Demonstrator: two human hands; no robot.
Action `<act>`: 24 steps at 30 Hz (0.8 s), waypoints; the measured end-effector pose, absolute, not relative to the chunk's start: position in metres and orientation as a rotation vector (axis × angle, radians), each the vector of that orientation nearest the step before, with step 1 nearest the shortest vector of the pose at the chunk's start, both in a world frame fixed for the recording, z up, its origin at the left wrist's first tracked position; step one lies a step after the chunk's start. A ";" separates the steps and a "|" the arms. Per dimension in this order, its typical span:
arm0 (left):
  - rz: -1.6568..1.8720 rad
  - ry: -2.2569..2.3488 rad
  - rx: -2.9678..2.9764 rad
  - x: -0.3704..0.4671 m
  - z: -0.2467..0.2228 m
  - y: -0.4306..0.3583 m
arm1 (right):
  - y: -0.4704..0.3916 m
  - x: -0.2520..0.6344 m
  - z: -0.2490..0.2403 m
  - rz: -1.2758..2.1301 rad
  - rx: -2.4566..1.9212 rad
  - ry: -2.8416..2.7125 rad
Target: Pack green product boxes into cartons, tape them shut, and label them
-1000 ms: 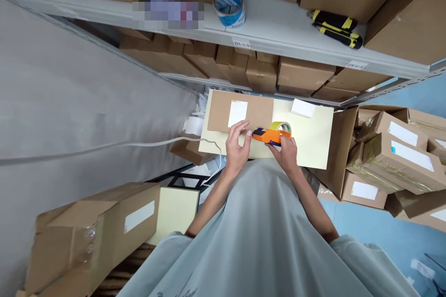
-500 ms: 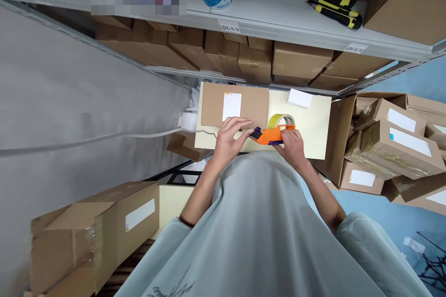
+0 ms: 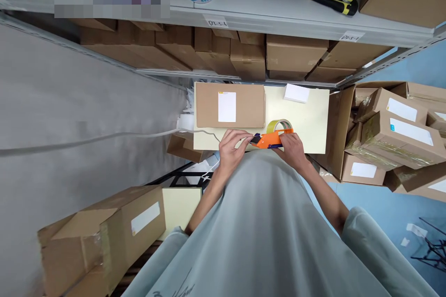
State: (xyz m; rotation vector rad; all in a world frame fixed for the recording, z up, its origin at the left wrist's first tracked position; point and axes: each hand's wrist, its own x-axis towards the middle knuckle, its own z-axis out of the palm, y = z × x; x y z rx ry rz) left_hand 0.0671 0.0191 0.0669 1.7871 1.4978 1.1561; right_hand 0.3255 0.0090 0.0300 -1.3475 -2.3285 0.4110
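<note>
Right hand (image 3: 292,149) grips the orange tape dispenser (image 3: 266,140) at its rear, fingers curled round it, over the table's (image 3: 316,123) near edge, likely to steady it. Left hand's (image 3: 231,148) fingers bunch at its dark nose; can't tell if they're pinching tape. Box (image 3: 245,106) lies beyond, label (image 3: 227,107) up.

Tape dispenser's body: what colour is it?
The tape dispenser has an orange body, in the head view.

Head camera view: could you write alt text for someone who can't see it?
A person's right hand grips an orange tape dispenser, the left hand at its tip. Beyond, a labelled box lies on a pale table.
</note>
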 end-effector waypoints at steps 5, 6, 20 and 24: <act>1.108 1.655 1.597 0.076 0.031 -0.012 | -0.007 0.346 0.016 0.472 -1.335 -2.435; 1.114 1.709 1.551 0.076 0.022 -0.017 | -0.008 0.355 0.013 0.472 -1.345 -2.444; 1.109 1.925 0.664 0.088 -0.131 -0.027 | 0.042 0.405 -0.063 0.581 -1.590 -2.752; 1.157 1.923 0.470 0.098 -0.152 -0.011 | 0.064 0.400 -0.076 0.590 -1.636 -2.793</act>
